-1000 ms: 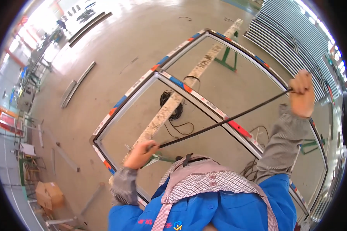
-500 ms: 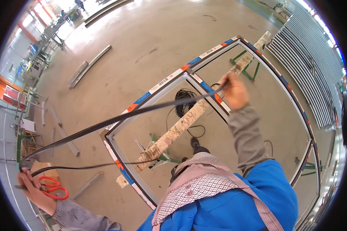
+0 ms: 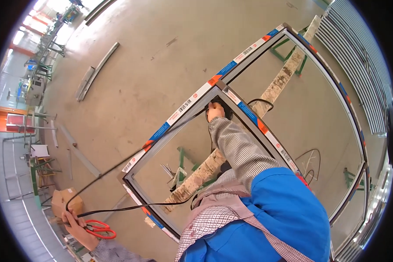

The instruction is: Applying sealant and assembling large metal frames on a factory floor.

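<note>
My right hand (image 3: 215,112) presses the end of a long black rubber strip (image 3: 131,159) into the upper corner of a grey window frame (image 3: 185,105) with blue and orange tape. The strip runs down to the left to my left hand (image 3: 76,223), which grips its other part together with red-handled scissors (image 3: 99,229). A second run of the strip (image 3: 135,207) crosses the frame's lower rail. The frame lies flat on a long wooden beam (image 3: 275,87) and green trestles (image 3: 182,163).
Bare concrete floor surrounds the frame. Grey metal profiles (image 3: 94,74) lie on the floor at upper left. A cardboard box (image 3: 63,200) stands near my left hand. Racks and benches (image 3: 37,83) line the left side. Stacked grey profiles (image 3: 358,74) lie at upper right.
My right hand has brought the strip's end from the far right down into the frame's corner. My left hand has swung out to the lower left, now with the scissors.
</note>
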Demonstrator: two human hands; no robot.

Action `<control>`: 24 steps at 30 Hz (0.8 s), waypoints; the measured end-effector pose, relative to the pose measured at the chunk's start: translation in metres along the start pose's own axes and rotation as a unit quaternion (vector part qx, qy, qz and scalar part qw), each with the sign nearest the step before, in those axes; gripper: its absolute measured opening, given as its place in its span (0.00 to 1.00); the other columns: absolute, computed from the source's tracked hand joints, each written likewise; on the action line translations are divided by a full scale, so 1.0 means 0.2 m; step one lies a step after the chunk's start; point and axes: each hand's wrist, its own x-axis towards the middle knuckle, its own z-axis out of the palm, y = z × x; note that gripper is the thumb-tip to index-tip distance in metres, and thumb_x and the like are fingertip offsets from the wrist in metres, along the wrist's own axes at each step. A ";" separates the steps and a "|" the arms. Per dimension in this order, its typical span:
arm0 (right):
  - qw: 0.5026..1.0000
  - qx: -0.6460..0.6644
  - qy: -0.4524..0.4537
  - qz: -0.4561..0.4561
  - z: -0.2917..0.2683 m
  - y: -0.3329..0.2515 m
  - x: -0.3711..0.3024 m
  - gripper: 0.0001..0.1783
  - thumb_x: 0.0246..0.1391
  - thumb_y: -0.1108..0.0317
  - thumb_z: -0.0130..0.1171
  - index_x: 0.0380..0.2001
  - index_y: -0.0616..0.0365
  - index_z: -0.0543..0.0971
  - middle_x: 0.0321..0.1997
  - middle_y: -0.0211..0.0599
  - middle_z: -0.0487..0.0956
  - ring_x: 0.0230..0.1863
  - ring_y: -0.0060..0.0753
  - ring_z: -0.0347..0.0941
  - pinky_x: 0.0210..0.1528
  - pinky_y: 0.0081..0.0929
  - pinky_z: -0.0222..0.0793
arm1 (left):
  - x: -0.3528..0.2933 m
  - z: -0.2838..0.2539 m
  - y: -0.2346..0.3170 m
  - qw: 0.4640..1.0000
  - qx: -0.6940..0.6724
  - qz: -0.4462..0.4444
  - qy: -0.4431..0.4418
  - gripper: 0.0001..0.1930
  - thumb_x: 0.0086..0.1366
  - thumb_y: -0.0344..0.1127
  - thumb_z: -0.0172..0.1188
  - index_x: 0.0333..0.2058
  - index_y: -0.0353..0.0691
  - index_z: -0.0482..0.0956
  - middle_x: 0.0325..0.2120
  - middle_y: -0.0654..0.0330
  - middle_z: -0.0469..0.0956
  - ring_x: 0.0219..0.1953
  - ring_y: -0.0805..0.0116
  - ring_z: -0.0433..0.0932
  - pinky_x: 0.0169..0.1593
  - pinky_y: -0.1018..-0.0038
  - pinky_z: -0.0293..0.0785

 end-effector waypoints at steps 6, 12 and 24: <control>0.999 0.018 -0.038 0.035 -0.05 -0.12 -0.03 0.17 0.54 0.58 0.50 0.27 0.64 0.73 0.22 0.43 0.72 0.25 0.40 0.67 0.30 0.34 0.62 | 0.02 0.11 -0.04 0.999 -0.022 -0.011 0.024 0.07 0.65 0.37 0.48 0.36 0.39 0.68 0.21 0.68 0.64 0.14 0.85 0.55 0.16 0.87 0.52; 0.990 0.093 -0.067 0.087 0.07 0.10 0.09 0.18 0.53 0.57 0.50 0.27 0.63 0.75 0.26 0.50 0.75 0.30 0.50 0.70 0.35 0.38 0.63 | -0.01 0.18 0.02 0.998 -0.027 -0.031 0.055 0.08 0.66 0.37 0.47 0.35 0.38 0.68 0.20 0.68 0.63 0.14 0.85 0.54 0.17 0.88 0.52; 0.952 0.263 -0.038 0.152 0.08 -0.04 0.05 0.12 0.53 0.67 0.54 0.19 0.60 0.71 0.14 0.26 0.65 0.14 0.17 0.56 0.16 0.18 0.51 | -0.13 0.37 0.17 0.995 -0.002 -0.043 0.088 0.04 0.58 0.34 0.53 0.27 0.42 0.70 0.18 0.69 0.66 0.12 0.82 0.56 0.15 0.84 0.51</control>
